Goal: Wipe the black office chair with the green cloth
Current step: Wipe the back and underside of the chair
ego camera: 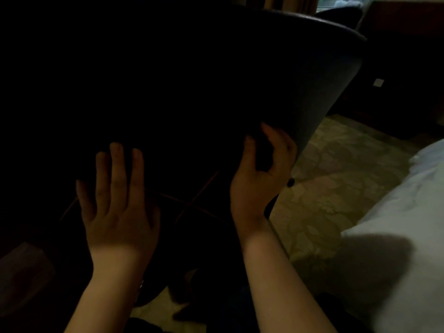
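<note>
The black office chair point(276, 68) fills the upper half of the view, its backrest turned toward me and very dark. My left hand point(117, 200) lies flat against the lower part of the backrest, fingers straight and together. My right hand point(262, 174) is at the backrest's lower right edge, thumb and fingers curled round a dark wad that looks like the cloth point(262, 157). Its green colour cannot be made out in this light. Thin shiny legs of the chair base point(189, 205) cross below my hands.
A bed with white bedding point(396, 224) stands close on the right. Patterned carpet point(336, 169) shows between the chair and the bed, with a chair caster point(290, 182) on it. Dark furniture and a white wall socket point(378, 82) are behind on the right.
</note>
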`<action>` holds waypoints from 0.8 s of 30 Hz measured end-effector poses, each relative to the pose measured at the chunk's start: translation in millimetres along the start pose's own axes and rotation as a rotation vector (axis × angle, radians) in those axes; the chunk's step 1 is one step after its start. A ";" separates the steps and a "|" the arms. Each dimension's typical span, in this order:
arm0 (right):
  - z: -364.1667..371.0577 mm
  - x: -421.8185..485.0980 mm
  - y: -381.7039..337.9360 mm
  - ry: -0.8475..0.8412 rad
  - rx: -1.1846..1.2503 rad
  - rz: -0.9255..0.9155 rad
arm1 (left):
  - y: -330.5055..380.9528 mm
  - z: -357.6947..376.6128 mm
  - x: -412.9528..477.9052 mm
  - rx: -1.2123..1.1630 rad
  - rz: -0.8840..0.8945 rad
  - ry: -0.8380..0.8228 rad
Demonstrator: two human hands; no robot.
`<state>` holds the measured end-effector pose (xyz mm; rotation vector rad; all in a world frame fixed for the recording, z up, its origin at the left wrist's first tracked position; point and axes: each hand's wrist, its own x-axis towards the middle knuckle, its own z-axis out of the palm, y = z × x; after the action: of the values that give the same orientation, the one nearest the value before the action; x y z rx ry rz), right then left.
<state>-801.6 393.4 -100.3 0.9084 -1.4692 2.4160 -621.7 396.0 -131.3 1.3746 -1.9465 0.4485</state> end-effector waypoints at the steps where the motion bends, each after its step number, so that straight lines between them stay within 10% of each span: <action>1: -3.6 9.4 0.8 0.028 0.012 0.065 | 0.8 0.5 -0.1 -0.001 0.002 0.001; 14: -10.6 59.0 12.5 0.172 0.250 0.390 | 15.4 1.5 -1.3 -0.037 0.017 -0.010; 24: 22.2 -72.4 -15.9 -0.377 -0.035 -0.305 | 12.6 -2.0 -1.7 -0.075 0.065 -0.027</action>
<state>-727.7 394.1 -123.0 1.5209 -1.3517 2.0710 -632.3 403.1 -129.7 1.2799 -2.0144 0.3852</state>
